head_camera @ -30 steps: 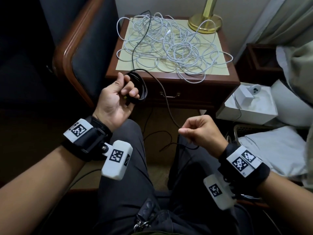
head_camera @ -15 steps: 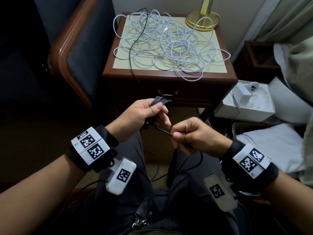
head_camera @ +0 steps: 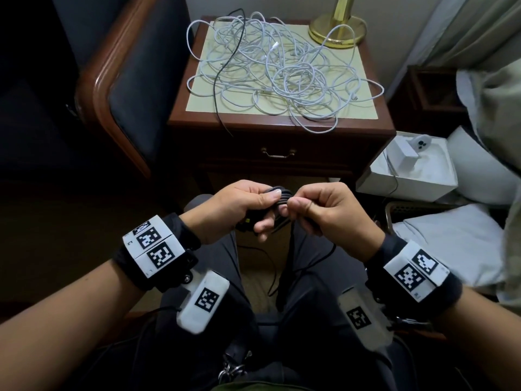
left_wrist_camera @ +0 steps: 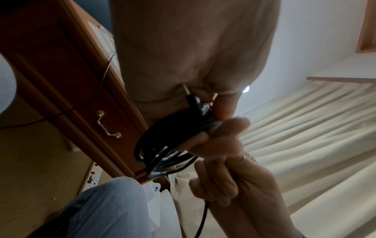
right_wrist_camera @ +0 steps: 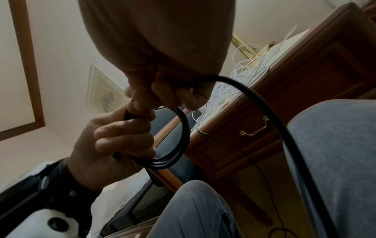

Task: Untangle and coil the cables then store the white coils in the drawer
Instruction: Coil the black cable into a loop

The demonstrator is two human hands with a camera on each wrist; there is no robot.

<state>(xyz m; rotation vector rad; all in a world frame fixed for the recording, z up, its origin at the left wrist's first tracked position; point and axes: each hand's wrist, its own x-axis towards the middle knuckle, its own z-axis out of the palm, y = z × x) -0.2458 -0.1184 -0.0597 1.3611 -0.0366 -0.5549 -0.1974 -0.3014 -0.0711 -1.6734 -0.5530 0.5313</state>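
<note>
My left hand grips a small coil of black cable above my lap; the loops show under its fingers in the left wrist view. Touching it from the right, my right hand pinches the same cable where it meets the coil. The free length of black cable hangs down between my knees. Its far part still lies across a tangle of white cables on the nightstand top. The drawer below, with a brass handle, is closed.
A brass lamp base stands at the nightstand's back right. A dark upholstered chair is left of it. To the right sit a white box with a charger, pillows and a curtain. A power strip lies on the floor.
The left hand came down from near the nightstand edge with the coil to above my lap. The right hand rose to meet it, and the two now touch at the coil.
</note>
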